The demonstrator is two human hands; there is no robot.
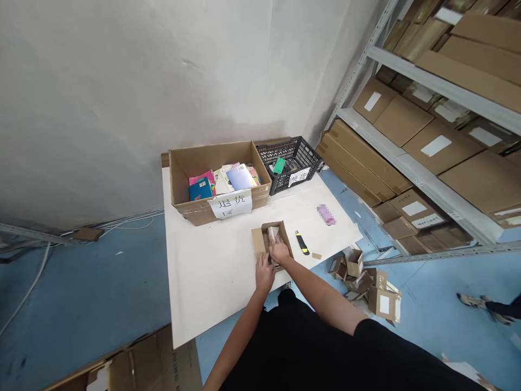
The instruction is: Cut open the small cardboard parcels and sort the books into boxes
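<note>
Right at the grip, the right hand reaches down into a small open cardboard box, its fingers against a pale packet inside; whether they close around the packet or only press on it, I cannot tell. Just beside it on the near side, the left hand has its fingers at the box's near left edge, and whether they pinch the cardboard or merely rest there I also cannot tell. The box stands on a white table directly under both hands, with a flap folded outward on its left.

Just to the right of the grip lies a black and yellow utility knife, with a small brown scrap past its near end. Farther out, beyond the knife, is a lilac item, pixelated over.

Beyond the hands and somewhat left, a large carton holds books and bears a paper sign on its front. To its right, a black plastic basket contains a green item.

Well to the right of the grip, a metal rack carries cartons; below it, opened boxes pile on the blue floor, near another person's shoe.
</note>
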